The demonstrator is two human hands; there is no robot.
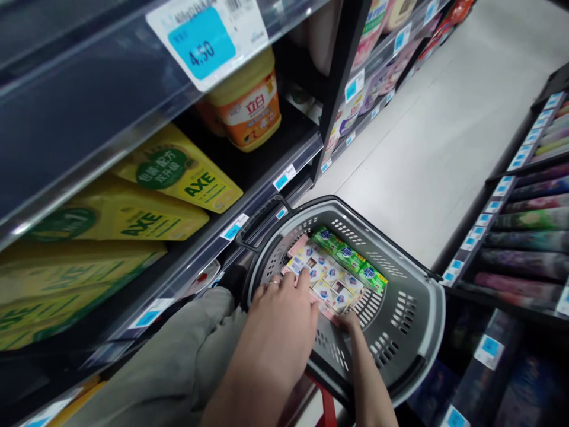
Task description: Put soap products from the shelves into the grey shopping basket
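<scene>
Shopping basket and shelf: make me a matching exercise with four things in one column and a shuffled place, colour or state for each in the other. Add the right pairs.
Things
1. Basket
2. Green boxes
3. AXE bottles
4. Left hand

Descriptions
A. Yellow, on a shelf
B. Wearing a ring
C. Grey, with slotted walls
D. In a row inside the basket

Right pairs: 1-C, 2-D, 3-A, 4-B
</scene>
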